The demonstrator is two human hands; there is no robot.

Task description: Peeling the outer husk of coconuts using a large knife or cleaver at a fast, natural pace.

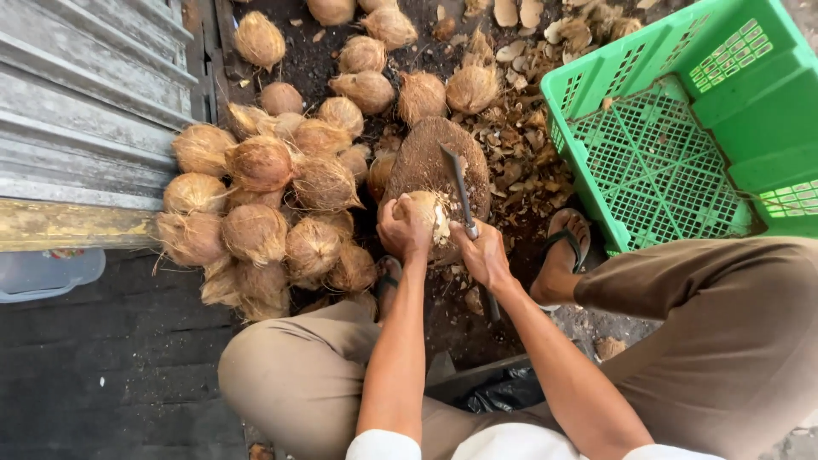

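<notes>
While the left hand point(404, 227) grips a coconut point(429, 211) on the stump point(430, 158), the right hand point(484, 253) clenches a knife point(461, 189) — blade up; the green crate point(673, 128) holds nothing.

Dark dirt floor point(128, 358) — weathered plank wall point(77, 94), daylight.

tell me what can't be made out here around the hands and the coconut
Head view only:
- Coconut: its near side is covered by the left hand.
- Knife: its handle is hidden inside the right hand.
- Wooden block: its near part is behind both hands.
- Green crate: cut off by the right edge.
- Coconut pile: the lower ones are buried under others.
</notes>
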